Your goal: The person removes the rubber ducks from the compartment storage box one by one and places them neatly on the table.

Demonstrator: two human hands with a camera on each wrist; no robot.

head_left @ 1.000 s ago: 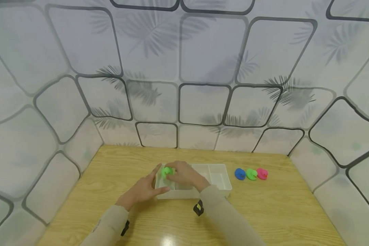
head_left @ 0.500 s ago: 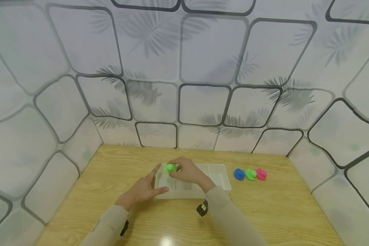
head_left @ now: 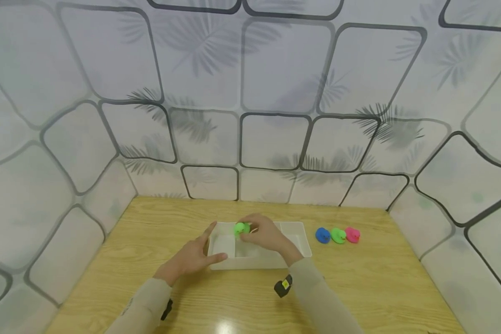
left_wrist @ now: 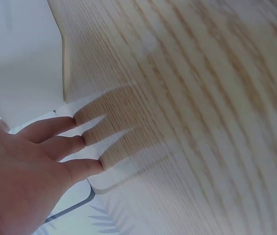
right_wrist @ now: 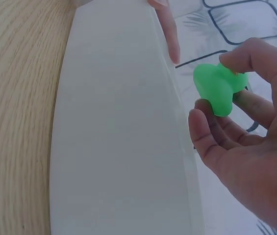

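A bright green rubber duck (head_left: 241, 228) is pinched between the thumb and fingers of my right hand (head_left: 269, 235), above the left part of a white divided box (head_left: 250, 263). In the right wrist view the duck (right_wrist: 212, 85) is clear of the box's rim. My left hand (head_left: 188, 260) is at the box's left end, index finger along the left rim and thumb at the front left corner. The left wrist view shows its other fingers (left_wrist: 62, 144) spread and fairly straight beside the box, close to the tabletop. The box's right compartments are partly hidden behind my right hand.
To the right of the box, a blue duck (head_left: 323, 235), a second green duck (head_left: 338, 235) and a pink duck (head_left: 352, 234) stand in a row on the wooden table (head_left: 359, 278). A patterned wall (head_left: 271, 139) closes off the back and sides.
My right hand has lifted the green duck from the leftmost compartment and carried it a little to the right. My left hand stays at the box's left end.
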